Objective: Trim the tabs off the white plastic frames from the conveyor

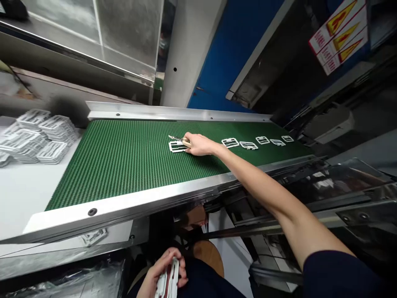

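My right hand (200, 145) reaches out over a green cleated conveyor belt (124, 161), shut on a small deburring knife (177, 139) with a pale handle. Its metal tip points away past a white moulded plastic frame (177, 146), which lies on the belt under the tool and touches my fingers. Several similar white frames (248, 145) lie in a loose row beyond my hand. Low at the bottom of the view, my left hand (164, 271) is shut on a white plastic moulded part (169, 279) with dark red marks along it. The part's far end is out of view.
Stacked white frames (39, 136) sit on a white table (21, 194) at the belt's left end. Steel side rails (124, 207) run along the belt, and a loose frame (93, 236) lies below the near rail. Machinery and a blue panel (223, 58) stand beyond.
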Motion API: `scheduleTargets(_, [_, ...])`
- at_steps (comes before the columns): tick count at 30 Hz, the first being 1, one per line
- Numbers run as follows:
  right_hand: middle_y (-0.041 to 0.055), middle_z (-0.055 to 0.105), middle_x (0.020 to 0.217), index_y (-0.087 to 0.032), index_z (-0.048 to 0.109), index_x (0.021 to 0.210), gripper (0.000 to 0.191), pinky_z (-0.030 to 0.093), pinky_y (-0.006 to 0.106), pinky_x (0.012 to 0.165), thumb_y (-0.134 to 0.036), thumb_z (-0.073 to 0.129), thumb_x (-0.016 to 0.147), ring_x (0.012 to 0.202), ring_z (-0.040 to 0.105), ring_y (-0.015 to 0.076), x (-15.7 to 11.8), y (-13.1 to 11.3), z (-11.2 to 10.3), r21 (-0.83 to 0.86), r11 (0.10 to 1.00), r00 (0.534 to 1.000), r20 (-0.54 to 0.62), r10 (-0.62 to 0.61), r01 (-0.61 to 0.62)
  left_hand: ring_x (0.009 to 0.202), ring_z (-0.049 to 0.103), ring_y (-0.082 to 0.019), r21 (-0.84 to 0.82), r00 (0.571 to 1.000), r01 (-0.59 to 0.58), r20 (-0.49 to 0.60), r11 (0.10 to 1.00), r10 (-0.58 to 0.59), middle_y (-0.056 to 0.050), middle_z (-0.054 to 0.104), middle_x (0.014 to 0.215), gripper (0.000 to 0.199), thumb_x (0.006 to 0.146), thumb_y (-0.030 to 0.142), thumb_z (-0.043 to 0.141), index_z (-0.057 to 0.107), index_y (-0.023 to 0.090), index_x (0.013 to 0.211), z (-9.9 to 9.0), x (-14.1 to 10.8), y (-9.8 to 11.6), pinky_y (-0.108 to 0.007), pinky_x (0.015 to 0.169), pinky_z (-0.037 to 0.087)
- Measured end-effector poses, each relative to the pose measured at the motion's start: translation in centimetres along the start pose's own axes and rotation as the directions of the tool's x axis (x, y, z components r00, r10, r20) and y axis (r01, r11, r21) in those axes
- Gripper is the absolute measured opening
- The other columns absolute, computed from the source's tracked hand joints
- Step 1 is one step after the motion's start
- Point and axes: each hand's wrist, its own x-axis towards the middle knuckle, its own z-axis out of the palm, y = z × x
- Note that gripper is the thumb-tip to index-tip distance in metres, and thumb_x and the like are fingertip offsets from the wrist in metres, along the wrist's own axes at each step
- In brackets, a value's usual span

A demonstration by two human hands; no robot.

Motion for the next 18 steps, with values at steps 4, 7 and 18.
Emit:
scheduleTargets(4, [0.0038,0.058,0.085,-0.018,0.049,0.094,0.028,0.033,0.025,0.059,-0.020,0.063,0.069,0.070,0.050,0.0160,1.6,-0.3,-0.3,0.024,1.000,0.999,-0.049,0.002,-0.001,0.055,0.053,-0.011,-0.018,0.998,-0.024,-0.062,1.000,0.023,-0.004,0.057,0.070,0.023,0.070,0.029,0.075,0.059,0.013,0.065,-1.7,-0.4,-0.3,-0.023,0.052,0.046])
scheduleTargets(7, [-0.0006,0.053,0.073,-0.018,0.049,0.083,0.020,0.034,0.024,0.057,-0.022,0.064,0.069,0.063,0.046,0.0121,0.0,-2.0,-1.4,0.254,0.967,0.985,-0.170,0.031,0.014,0.046,0.042,-0.006,-0.046,0.985,-0.153,-0.087,0.987,0.149,0.000,0.052,0.063,0.023,0.074,0.029,0.073,0.060,0.012,0.066,-1.4,-1.0,0.6,-0.018,0.044,0.037])
scheduleTargets(18, [-0.0022,0.053,0.073,-0.017,0.051,0.081,0.023,0.043,0.023,0.060,-0.025,0.070,0.071,0.064,0.049,0.0093,-16.5,-12.8,8.0,0.879,0.399,0.960,0.281,0.009,-0.261,0.067,0.060,-0.015,0.559,0.870,-0.397,-0.024,0.728,0.492,-0.006,0.066,0.077,0.026,0.075,0.036,0.072,0.069,0.015,0.091,1.5,-6.7,7.8,-0.022,0.062,0.047])
